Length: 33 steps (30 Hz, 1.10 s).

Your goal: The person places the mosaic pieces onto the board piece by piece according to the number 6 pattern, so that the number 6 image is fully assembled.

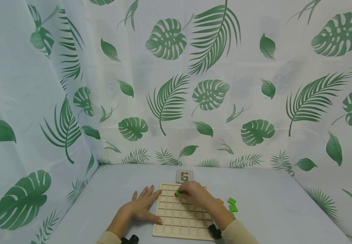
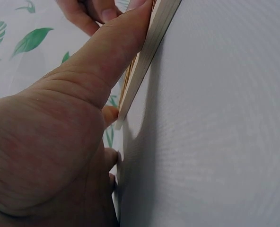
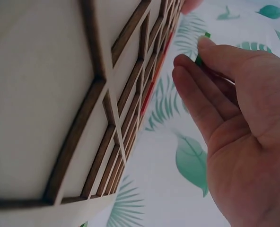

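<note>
A pale wooden grid board [image 1: 176, 222] lies flat on the table. My left hand [image 1: 139, 207] rests along its left side, fingers spread, with the thumb on the board's edge. Over the far part of the board, my right hand [image 1: 194, 195] pinches a small green tile [image 3: 199, 60] between thumb and fingers. Close under that tile, a red tile [image 1: 176, 194] shows on the grid. The right wrist view shows a red tile [image 3: 147, 98] and an orange tile [image 3: 158, 67] set in the board's cells. My right hand hides part of the grid in the head view.
Behind the board lies a small card [image 1: 184, 176] printed with a grid and a coloured pattern. To the right are loose green tiles [image 1: 233, 208] and an orange tile [image 1: 220, 200], partly behind my right forearm. A leaf-patterned curtain [image 1: 170, 145] borders the table.
</note>
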Available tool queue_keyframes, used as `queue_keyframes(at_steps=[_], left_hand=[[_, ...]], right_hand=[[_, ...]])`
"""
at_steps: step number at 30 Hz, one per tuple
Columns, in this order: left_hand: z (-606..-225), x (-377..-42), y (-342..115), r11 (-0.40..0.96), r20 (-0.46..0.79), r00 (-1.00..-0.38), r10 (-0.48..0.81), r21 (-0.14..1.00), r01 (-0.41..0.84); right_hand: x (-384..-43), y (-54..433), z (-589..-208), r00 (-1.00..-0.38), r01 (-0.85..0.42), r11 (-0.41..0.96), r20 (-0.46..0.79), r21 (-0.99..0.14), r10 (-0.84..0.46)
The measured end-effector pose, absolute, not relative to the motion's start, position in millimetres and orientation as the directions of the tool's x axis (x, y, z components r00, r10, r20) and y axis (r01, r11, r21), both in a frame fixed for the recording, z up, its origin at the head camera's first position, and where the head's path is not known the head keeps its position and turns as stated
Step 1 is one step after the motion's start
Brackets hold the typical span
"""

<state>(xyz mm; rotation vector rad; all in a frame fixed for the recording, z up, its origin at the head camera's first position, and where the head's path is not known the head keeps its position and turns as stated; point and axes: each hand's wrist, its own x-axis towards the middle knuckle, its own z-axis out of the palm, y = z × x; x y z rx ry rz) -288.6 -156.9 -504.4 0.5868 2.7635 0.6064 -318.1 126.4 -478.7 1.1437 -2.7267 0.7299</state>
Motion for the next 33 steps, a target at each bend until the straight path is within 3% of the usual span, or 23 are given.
queue_keyframes(at_steps=[13, 25, 33], left_hand=[[-503.0, -287.1, -155.9, 0.831, -0.154, -0.886, 0.437, 0.446, 0.332], [-500.5, -287.0, -156.9, 0.831, -0.153, -0.884, 0.441, 0.442, 0.338], [-502.6, -288.0, -157.2, 0.830, -0.148, -0.886, 0.439, 0.444, 0.337]], right_hand=[[-320.9, 121.3, -486.3, -0.687, -0.727, 0.634, 0.284, -0.265, -0.669], [-320.5, 120.9, -483.0, -0.647, -0.761, 0.583, 0.258, -0.286, -0.717], [-323.5, 119.7, -486.7, -0.612, -0.790, 0.566, 0.261, -0.234, -0.746]])
